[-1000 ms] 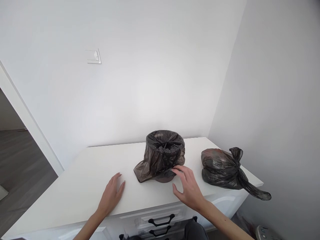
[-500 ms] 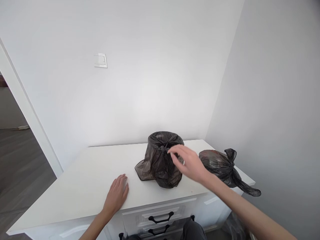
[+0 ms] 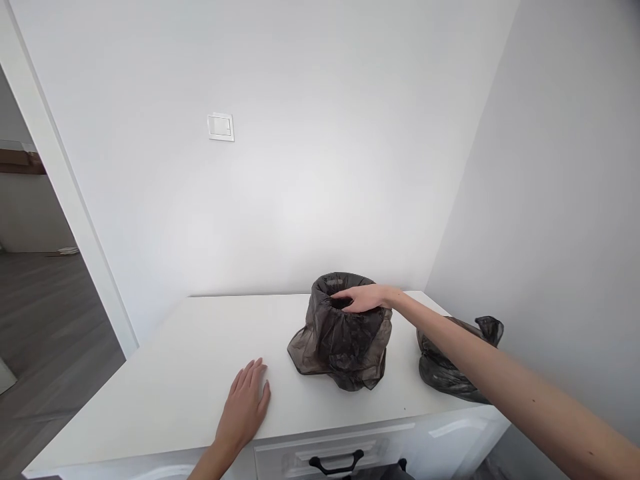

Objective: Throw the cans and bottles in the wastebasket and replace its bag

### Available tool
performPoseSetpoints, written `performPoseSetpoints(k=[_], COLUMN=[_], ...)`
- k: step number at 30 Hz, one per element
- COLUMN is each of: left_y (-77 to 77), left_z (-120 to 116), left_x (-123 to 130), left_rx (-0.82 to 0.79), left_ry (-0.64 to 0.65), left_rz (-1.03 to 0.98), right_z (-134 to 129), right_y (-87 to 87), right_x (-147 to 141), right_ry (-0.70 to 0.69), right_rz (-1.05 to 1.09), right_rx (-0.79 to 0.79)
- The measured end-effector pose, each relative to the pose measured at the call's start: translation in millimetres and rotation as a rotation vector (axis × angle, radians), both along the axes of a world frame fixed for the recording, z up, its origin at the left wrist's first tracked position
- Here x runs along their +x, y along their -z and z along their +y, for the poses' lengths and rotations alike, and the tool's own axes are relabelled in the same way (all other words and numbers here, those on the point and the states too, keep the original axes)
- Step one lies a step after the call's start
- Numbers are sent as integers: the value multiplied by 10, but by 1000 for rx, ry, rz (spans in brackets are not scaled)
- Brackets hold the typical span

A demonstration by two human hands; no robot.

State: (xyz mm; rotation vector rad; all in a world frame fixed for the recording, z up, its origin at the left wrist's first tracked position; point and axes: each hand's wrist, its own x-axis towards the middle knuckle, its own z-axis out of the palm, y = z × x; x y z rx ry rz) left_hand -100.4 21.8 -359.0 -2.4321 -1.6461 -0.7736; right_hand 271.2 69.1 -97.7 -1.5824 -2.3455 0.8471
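A bin lined with a thin black garbage bag (image 3: 345, 347) stands on the white cabinet top (image 3: 165, 373), the bag's edge folded down over the outside. My right hand (image 3: 361, 298) is at the mouth of the bag, fingers stretched out and reaching over the opening; nothing shows in it. My left hand (image 3: 245, 403) lies flat on the cabinet top, left of the bin, with its fingers extended. A filled, knotted black garbage bag (image 3: 445, 373) rests at the right end, partly hidden behind my right forearm.
Behind the cabinet rises a white wall with a light switch (image 3: 221, 127). A grey side wall (image 3: 565, 200) closes off the right. Black handles (image 3: 336, 463) stick out from the drawers in front. A doorway with dark flooring (image 3: 55, 347) lies to the left.
My right hand has moved from in front of the bag's rim to over its opening, which looks wider now. The view has shifted slightly; my left hand still rests on the cabinet top.
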Motion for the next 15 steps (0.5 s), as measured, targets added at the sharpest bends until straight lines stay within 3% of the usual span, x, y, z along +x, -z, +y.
performPoseSetpoints(k=[4, 8, 12, 15], left_y=[-21, -48, -39, -17], left_z=[-2, -10, -10, -2], left_x=[-1, 18, 32, 30], left_rx=[-20, -43, -38, -17], left_ry=[2, -4, -3, -3], left_rz=[8, 22, 13, -7], right_z=[167, 242, 169, 23], right_y=[167, 201, 65, 23], right_x=[-139, -152, 27, 262], right_ry=[-36, -49, -30, 104], right_rz=[3, 2, 13, 34], right_rx=[-144, -125, 92, 314])
